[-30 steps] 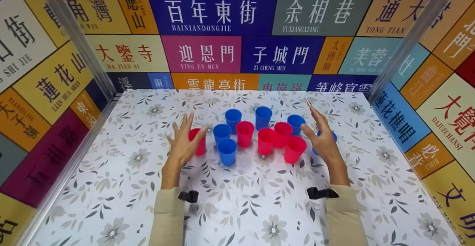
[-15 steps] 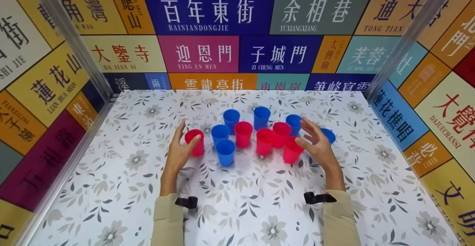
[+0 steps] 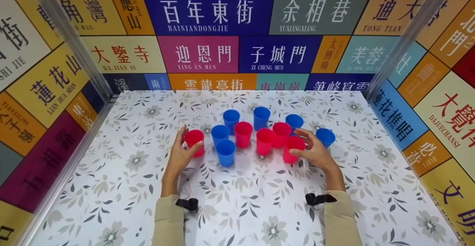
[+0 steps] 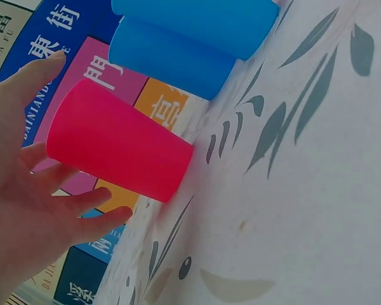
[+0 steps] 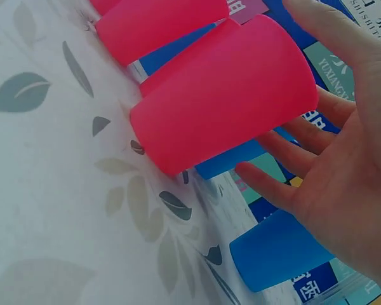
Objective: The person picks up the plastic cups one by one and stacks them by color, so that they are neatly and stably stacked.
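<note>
In the head view my left hand (image 3: 179,158) is around the leftmost red cup (image 3: 193,136), thumb at the near side and fingers behind. The left wrist view shows that thumb spread apart from the red cup (image 4: 120,140), fingers loosely extended below it. My right hand (image 3: 321,155) is at the rightmost red cup (image 3: 291,158) in the same manner. Seen from the right wrist, its fingers reach behind the red cup (image 5: 228,95) while the thumb stands off from the rim. Both cups stand upright on the table, mouths up.
Between the hands stand more red cups, including one in the middle (image 3: 243,134), and several blue cups, the nearest (image 3: 225,153) in front. Another blue cup (image 3: 325,137) stands right of my right hand. The table (image 3: 237,209) has a floral cover. Sign-printed walls (image 3: 207,10) enclose it.
Both hands have come in toward the outer red cups, the right hand moving left and the left hand's fingers drawing in. The right blue cup is now uncovered. The cups stay in place.
</note>
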Tool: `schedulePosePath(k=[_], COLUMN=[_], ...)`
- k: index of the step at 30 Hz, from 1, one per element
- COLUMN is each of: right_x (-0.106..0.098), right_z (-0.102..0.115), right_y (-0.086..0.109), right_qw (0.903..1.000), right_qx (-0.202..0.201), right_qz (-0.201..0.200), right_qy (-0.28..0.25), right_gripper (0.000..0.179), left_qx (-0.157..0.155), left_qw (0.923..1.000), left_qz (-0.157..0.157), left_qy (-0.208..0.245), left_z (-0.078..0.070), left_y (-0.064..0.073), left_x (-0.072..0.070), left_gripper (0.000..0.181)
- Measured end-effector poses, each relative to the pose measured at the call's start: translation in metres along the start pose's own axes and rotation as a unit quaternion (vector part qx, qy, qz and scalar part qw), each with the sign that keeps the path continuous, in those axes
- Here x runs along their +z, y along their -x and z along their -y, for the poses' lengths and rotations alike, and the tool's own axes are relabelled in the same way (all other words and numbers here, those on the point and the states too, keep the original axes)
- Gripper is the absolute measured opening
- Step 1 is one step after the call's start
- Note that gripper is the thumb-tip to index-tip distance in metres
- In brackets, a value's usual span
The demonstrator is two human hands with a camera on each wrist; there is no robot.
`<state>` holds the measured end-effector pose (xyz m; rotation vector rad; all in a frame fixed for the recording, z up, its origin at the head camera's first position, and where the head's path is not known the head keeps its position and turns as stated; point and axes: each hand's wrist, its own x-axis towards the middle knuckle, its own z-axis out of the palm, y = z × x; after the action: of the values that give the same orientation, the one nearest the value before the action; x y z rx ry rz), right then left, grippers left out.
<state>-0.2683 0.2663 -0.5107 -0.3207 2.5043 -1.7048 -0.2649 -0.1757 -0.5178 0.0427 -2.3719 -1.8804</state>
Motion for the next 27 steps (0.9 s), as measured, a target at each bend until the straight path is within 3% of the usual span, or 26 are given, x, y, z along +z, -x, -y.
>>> schedulePosePath(k=[9,13,27], right_x=[0.001,0.001,0.002], right_z=[-0.003,-0.003,0.008], right_y=[0.0,0.0,0.001], right_qw=[0.9977,0.9968,0.9985], right_qx=[0.066,0.077,0.054], right_qz=[0.008,0.01,0.004], right_qy=[0.015,0.02,-0.005], right_gripper=[0.086,0.085,0.075], left_qx=[0.009,0.005,-0.027], left_qw=[0.9996,0.9997,0.9993], left_qz=[0.009,0.001,0.005], left_qy=[0.024,0.023,0.026], left_z=[0.007,0.007,0.009], left_y=[-0.002,-0.003,-0.003], left_x=[0.0,0.0,0.004], left_gripper=[0.086,0.081,0.081])
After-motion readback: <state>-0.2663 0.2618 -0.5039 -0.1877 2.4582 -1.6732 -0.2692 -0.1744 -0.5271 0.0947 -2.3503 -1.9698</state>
